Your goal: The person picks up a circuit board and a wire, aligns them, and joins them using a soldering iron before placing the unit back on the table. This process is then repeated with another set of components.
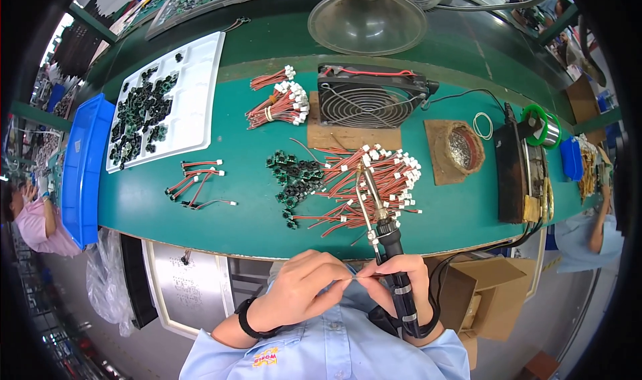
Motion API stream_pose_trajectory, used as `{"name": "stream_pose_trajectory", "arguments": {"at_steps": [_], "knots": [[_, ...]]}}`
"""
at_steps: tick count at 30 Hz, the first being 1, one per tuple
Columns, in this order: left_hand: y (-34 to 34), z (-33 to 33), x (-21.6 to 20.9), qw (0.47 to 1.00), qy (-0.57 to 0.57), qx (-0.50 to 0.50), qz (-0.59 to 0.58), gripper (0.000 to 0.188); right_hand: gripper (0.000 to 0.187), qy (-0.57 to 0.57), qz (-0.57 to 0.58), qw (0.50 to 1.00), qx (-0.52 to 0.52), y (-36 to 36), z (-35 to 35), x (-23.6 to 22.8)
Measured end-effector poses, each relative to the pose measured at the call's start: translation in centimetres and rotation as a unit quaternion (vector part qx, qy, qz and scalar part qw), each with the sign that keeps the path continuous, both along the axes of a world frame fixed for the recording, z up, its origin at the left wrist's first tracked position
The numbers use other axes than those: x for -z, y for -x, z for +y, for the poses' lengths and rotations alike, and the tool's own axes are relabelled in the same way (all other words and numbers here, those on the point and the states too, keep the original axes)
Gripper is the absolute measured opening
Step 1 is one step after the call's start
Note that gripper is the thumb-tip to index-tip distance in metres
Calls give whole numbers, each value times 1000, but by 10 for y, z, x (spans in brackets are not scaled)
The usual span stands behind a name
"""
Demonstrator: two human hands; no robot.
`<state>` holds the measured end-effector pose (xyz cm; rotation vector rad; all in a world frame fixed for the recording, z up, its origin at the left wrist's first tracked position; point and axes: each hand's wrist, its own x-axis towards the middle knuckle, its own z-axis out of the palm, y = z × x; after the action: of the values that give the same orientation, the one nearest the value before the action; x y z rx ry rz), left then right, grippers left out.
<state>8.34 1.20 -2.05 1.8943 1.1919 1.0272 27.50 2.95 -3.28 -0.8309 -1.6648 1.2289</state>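
My left hand (304, 290) and my right hand (401, 280) meet close to my chest, below the green table's front edge (234, 246). Between their fingertips they pinch a thin wire (358, 278). My right hand also grips the black handle of a soldering iron (388, 239), whose metal tip points away over a pile of red wires with white connectors (374, 179). Small dark green components (294, 179) lie in a heap just left of that pile.
A black fan (368, 99) stands on a wooden board. Left are a white tray (194, 112) of dark components, a blue bin (83, 166), loose red wires (197, 183). Right: a round tip-cleaner pad (465, 149), a dark box (515, 173), a solder spool (542, 126). Other people work at both sides.
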Motion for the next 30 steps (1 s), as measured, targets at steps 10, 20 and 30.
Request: {"name": "stream_pose_trajectory", "arguments": {"at_steps": [10,20,30], "knots": [[25,19,26,940,-9,-297,167,17,44,129,128,977,108,-10,7,-6],[23,0,11,952,149,-249,-99,20,45,112,137,982,60,-8,8,-8],[-2,9,-29,835,302,-85,-451,16,46,6,78,996,36,6,12,-41]]}}
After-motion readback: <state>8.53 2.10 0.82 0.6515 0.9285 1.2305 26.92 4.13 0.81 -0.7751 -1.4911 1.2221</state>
